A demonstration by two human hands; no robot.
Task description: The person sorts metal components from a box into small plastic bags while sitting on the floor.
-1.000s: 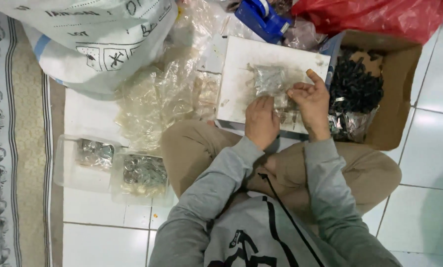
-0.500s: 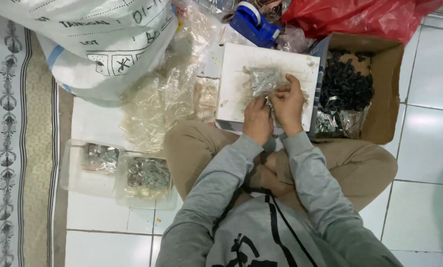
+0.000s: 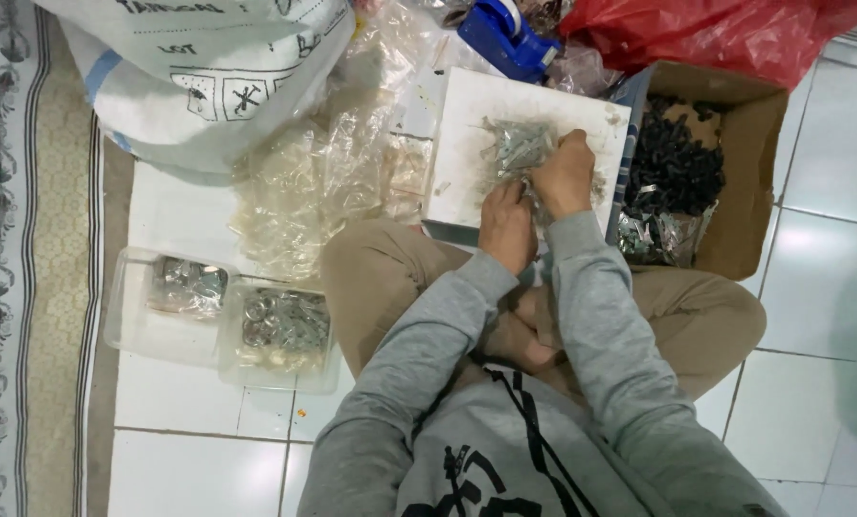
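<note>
Two hands: both work over a white board (image 3: 467,153) that rests across the knees of a person sitting cross-legged on the tiled floor (image 3: 831,172).
Left hand (image 3: 505,225): back turned up, wrist straight, sleeve running down toward the camera; it lies at the near edge of the board, fingers curled in toward the other hand. What they grip I cannot tell.
Right hand (image 3: 564,174): just beyond and to the right of the left one, knuckles up, fingers bent and closed on the clear bag (image 3: 513,146).
Clear bag: a small crumpled one with grey metal bits inside, lying near the middle of the board, toward its right side, its near end under the right fingers.
Cardboard box (image 3: 744,182): against the right edge of the board, filled with small black parts.
Two clear tubs (image 3: 127,321): on the floor left of the knee, holding bagged metal pieces.
Heap of empty clear bags (image 3: 314,182): left of the board.
White sack (image 3: 208,77): far left corner.
Blue tape holder (image 3: 505,38): beyond the far edge of the board.
</note>
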